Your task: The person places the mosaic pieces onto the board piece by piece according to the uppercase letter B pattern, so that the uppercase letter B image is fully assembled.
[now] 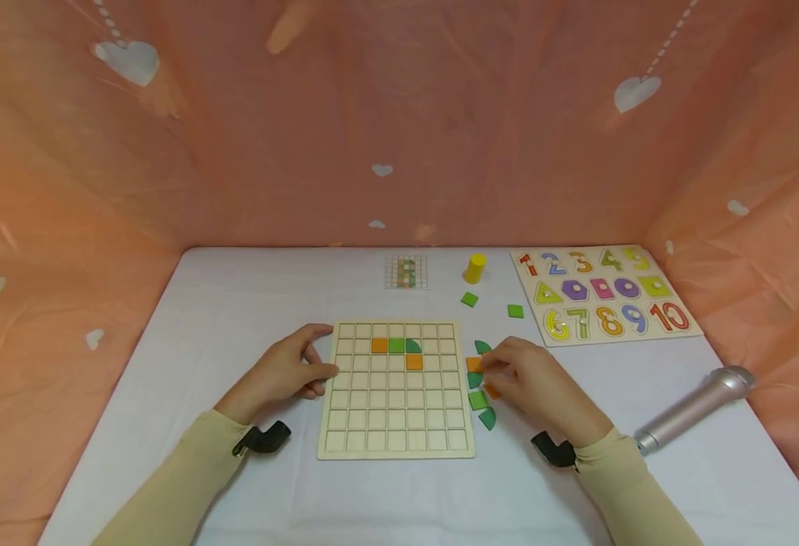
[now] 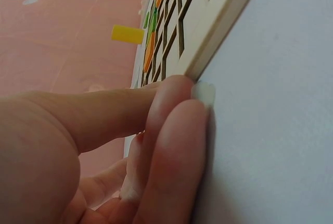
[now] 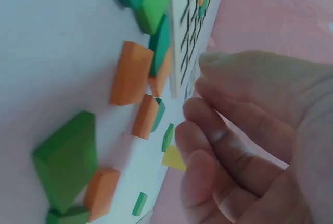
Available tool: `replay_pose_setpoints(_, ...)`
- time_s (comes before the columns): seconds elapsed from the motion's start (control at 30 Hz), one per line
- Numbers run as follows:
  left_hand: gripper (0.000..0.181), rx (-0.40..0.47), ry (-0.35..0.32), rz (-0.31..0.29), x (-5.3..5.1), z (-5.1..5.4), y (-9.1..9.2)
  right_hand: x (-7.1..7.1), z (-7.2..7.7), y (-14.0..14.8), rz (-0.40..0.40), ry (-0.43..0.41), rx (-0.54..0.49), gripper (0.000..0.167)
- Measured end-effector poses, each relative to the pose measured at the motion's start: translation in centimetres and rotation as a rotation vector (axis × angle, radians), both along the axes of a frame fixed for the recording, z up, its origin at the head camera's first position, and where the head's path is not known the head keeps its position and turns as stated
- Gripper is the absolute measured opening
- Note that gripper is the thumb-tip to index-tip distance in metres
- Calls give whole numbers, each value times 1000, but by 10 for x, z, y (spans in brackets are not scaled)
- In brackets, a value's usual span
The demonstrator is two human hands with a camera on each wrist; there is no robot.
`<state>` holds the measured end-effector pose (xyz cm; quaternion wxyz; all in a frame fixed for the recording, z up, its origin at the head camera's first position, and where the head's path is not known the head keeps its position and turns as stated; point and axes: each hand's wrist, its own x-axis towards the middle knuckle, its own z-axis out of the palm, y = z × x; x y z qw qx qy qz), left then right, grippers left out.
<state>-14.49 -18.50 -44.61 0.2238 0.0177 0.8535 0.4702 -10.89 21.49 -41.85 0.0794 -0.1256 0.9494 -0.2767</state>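
Note:
A wooden grid board (image 1: 379, 398) lies flat in the head view. In its upper rows sit an orange square (image 1: 379, 346), a green square (image 1: 396, 346), a dark green quarter-circle (image 1: 413, 346) and a second orange square (image 1: 414, 362). My left hand (image 1: 283, 371) touches the board's left edge with thumb and index finger, the other fingers bent beside it. Over loose tiles right of the board hovers my right hand (image 1: 525, 379), fingers loosely bent. No tile shows between its fingertips (image 3: 212, 60) in the right wrist view. Near them lie an orange tile (image 1: 473, 365) and a green tile (image 1: 478, 400).
A small pattern card (image 1: 406, 271) lies behind the board, near a yellow cylinder (image 1: 475, 268) and two green squares (image 1: 470, 299). Back right is a number-and-shape puzzle (image 1: 607, 294). A microphone (image 1: 696, 409) lies on the right of the white-covered table (image 1: 249, 296).

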Motion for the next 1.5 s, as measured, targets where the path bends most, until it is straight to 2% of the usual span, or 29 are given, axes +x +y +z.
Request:
replay_pose_setpoints(0.2,78,9,-1,1,0,1,-1,-1,-7,-2,40,42,14,19)
replay_pose_setpoints(0.43,78,13,-5,2,0,-1,1,-3,-11,-9,54,16,73,18)
replay_pose_setpoints(0.6,79,22,-5,-2,-1,-2,0,-3,-11,-10,69,29,110,15)
replay_pose_setpoints(1.03,78,27,-23,19,1,0,0,-6,-13,-14,60,12,120,18)
replay_pose_setpoints(1.5,78,29,-19,14,1,0,0,-7,-12,-15,76,6,137,22)
